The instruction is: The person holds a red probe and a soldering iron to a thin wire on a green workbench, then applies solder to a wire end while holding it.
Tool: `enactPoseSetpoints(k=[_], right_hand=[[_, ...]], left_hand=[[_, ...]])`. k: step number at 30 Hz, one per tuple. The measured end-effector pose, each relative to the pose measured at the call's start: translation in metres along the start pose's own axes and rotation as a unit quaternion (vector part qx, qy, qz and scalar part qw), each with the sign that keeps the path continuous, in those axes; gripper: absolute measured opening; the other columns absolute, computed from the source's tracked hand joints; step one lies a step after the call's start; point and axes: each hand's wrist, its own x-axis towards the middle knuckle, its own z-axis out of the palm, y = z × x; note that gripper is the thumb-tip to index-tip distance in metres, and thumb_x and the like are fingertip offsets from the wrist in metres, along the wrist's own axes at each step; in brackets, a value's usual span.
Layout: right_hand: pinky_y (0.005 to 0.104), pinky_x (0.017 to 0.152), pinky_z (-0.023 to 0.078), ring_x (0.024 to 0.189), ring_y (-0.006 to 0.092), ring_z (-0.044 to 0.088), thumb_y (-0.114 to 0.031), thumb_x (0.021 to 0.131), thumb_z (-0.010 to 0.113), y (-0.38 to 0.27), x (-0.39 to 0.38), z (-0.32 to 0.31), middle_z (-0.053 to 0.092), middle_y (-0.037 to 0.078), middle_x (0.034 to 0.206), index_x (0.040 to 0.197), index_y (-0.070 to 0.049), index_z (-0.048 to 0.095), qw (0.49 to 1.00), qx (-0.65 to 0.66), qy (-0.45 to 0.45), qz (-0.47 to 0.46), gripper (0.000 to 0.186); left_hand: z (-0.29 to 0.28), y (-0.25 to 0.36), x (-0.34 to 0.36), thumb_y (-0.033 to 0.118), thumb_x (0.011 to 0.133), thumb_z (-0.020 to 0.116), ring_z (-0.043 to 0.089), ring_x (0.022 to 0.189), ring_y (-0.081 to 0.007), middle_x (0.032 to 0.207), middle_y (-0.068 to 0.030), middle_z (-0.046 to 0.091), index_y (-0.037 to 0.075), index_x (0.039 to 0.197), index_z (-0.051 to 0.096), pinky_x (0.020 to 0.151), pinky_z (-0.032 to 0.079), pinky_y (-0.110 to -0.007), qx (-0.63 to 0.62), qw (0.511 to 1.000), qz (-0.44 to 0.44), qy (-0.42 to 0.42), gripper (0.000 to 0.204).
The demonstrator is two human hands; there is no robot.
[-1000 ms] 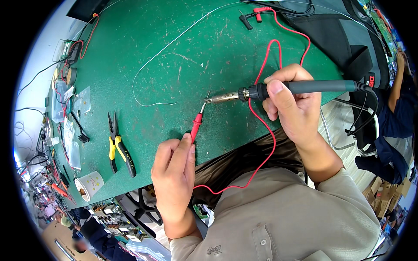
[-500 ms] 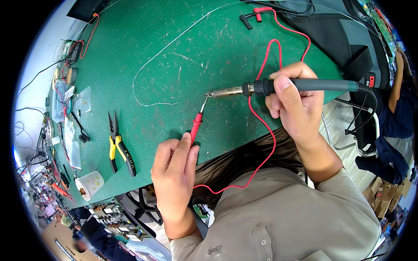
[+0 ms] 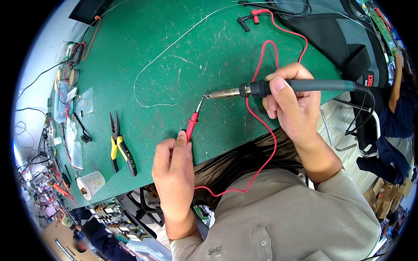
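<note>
open green mat (image 3: 183, 56) above iron tip (image 3: 209, 95); thin wire (image 3: 143, 82) loops across it. pliers (image 3: 119, 145) lie left of left hand (image 3: 172, 167). red lead (image 3: 261, 143) curls under right hand (image 3: 291, 108). clutter (image 3: 65, 108) lines left edge.

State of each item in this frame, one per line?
soldering iron: held in right hand, tip at probe's metal end
red probe: gripped by left hand
pliers: lying on green mat, jaws closed
paper cup: on its side
</note>
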Motion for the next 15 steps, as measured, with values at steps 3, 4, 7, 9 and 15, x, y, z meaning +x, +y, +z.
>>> enactPoseSetpoints(k=[3, 4, 7, 9, 15], right_hand=[[0.0196, 0.041, 0.037, 0.051, 0.004, 0.048, -0.006, 0.092, 0.06, 0.0001, -0.0005, 0.0, 0.058, 0.005, 0.07, 0.087, 0.001, 0.055, 1.0, 0.0, 0.0, -0.001, 0.01], [0.0196, 0.041, 0.037, 0.051, 0.004, 0.048, -0.005, 0.092, 0.06, 0.0, -0.0005, 0.0002, 0.058, 0.005, 0.07, 0.087, 0.001, 0.055, 1.0, 0.0, 0.001, -0.001, 0.01], [0.0196, 0.041, 0.037, 0.051, 0.004, 0.048, -0.006, 0.092, 0.061, -0.0011, -0.0012, 0.0007, 0.058, 0.005, 0.07, 0.087, 0.002, 0.055, 1.0, 0.005, 0.007, 0.001, 0.01], [0.0197, 0.041, 0.037, 0.051, 0.0041, 0.048, -0.006, 0.092, 0.061, -0.0004, -0.0013, 0.0006, 0.058, 0.005, 0.071, 0.087, 0.002, 0.055, 1.0, 0.007, 0.007, 0.0, 0.01], [0.0195, 0.042, 0.037, 0.051, 0.0042, 0.047, -0.005, 0.091, 0.061, -0.0008, -0.0005, 0.0006, 0.058, 0.005, 0.071, 0.087, 0.002, 0.055, 1.0, 0.006, -0.001, -0.001, 0.01]], left_hand=[[0.0026, -0.0044, -0.0007, 0.0, 0.082, 0.068, 0.059, 0.069, -0.0239, 0.085, -0.0105, 0.06, -0.001, 0.1, 0.067, 0.062, 0.048, -0.032, -0.014, 1.0, 0.016, 0.018, 0.018], [0.0026, -0.0055, -0.0005, -0.001, 0.082, 0.068, 0.06, 0.071, -0.0243, 0.086, -0.0109, 0.06, -0.001, 0.099, 0.067, 0.062, 0.048, -0.032, -0.022, 0.999, 0.024, 0.027, 0.017], [-0.0013, -0.0038, -0.0003, 0.0, 0.082, 0.069, 0.061, 0.074, -0.0248, 0.088, -0.0119, 0.062, -0.001, 0.097, 0.067, 0.064, 0.05, -0.032, -0.01, 1.0, 0.015, 0.011, 0.016], [-0.0014, -0.0051, -0.0004, 0.0, 0.081, 0.07, 0.061, 0.073, -0.0247, 0.087, -0.0118, 0.062, -0.001, 0.097, 0.067, 0.063, 0.049, -0.032, -0.009, 1.0, 0.022, 0.007, 0.016], [-0.0033, -0.0073, 0.0021, -0.001, 0.08, 0.07, 0.06, 0.07, -0.0242, 0.086, -0.012, 0.062, -0.002, 0.095, 0.067, 0.061, 0.048, -0.032, -0.031, 0.999, 0.012, -0.004, 0.015]])
